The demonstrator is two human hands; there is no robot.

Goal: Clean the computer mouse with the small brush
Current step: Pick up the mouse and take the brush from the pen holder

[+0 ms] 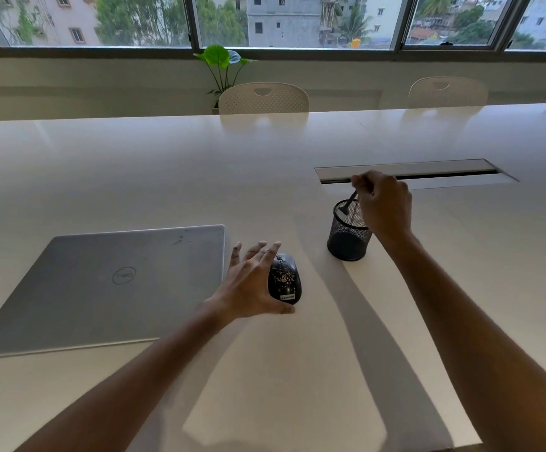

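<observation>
mouse (285, 279), speckled with crumbs beside the laptop (108, 285), sits under the spread left hand (252, 285) while the right hand (383, 203) pinches the small brush (349, 203) in the mesh cup (349, 236), which could tip if snagged.

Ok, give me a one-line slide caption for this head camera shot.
Right hand lifts a small brush from a mesh cup while the open left hand reaches the crumb-speckled mouse.

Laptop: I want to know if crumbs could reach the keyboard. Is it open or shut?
Shut. The laptop lies flat on the table with its lid down and logo facing up; no keyboard or screen shows.
</observation>
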